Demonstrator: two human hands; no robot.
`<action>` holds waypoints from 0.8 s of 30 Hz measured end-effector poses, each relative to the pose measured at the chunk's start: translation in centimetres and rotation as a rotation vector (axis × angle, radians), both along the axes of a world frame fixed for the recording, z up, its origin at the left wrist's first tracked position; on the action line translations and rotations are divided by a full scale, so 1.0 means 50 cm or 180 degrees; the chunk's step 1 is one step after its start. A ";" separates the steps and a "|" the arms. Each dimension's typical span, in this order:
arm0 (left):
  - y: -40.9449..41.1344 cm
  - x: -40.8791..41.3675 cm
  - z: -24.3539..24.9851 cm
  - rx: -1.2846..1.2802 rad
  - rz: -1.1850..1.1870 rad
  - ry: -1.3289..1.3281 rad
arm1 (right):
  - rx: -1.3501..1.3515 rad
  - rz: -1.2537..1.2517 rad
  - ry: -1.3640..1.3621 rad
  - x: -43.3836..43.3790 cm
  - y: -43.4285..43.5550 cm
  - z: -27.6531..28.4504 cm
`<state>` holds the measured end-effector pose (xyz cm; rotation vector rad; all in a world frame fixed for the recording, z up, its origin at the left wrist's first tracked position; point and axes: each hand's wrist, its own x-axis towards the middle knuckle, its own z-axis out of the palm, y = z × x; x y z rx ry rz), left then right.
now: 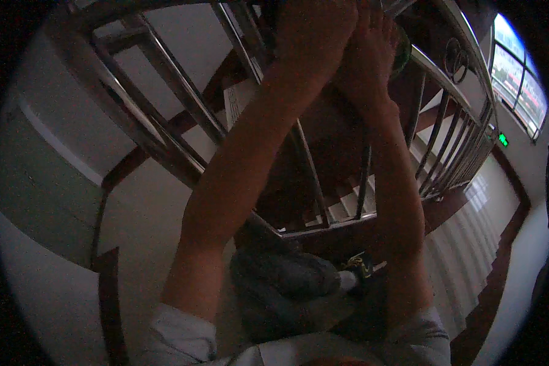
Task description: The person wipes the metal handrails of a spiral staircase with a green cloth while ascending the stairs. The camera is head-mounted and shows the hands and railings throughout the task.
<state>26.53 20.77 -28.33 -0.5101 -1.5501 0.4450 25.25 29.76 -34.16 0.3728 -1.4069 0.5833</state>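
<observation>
Both arms reach up to the top of the view, over a metal stair railing (pixel 439 75). My left hand (pixel 318 27) is dim and partly cut off at the top edge; its fingers cannot be made out. Close beside it is my right hand (pixel 368 59), with its fingers extended upward. A dark green rounded object (pixel 402 50) shows just to the right of the right hand's fingers, partly hidden by them. Whether either hand grips it or the railing cannot be told in this dim picture.
Metal balusters (pixel 309 169) stand below the arms, with stair steps (pixel 347 203) beyond them. A foot in a dark shoe (pixel 359 267) is near the railing's base. A window (pixel 517 78) and a lit green sign (pixel 503 139) are at the right; a green-and-white wall (pixel 45 183) is at the left.
</observation>
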 end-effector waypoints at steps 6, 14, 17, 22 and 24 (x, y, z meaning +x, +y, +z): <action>-0.084 0.088 0.016 -0.0347 -0.0757 -0.0607 | -0.0072 0.0535 0.0129 0.030 -0.058 0.015; -0.204 0.243 0.035 -0.0736 0.0054 -0.1622 | 0.0966 0.1532 -0.0137 0.121 -0.066 0.011; -0.235 0.217 0.015 -0.0656 -0.0203 -0.1694 | 0.1115 0.1829 -0.0174 0.138 -0.094 0.012; -0.235 0.160 -0.024 -0.0575 -0.1963 -0.2100 | 0.0474 0.1838 0.0249 0.118 -0.143 -0.016; -0.250 0.133 -0.057 -0.0212 -0.2564 -0.2361 | 0.0258 0.2190 0.0323 0.098 -0.166 -0.039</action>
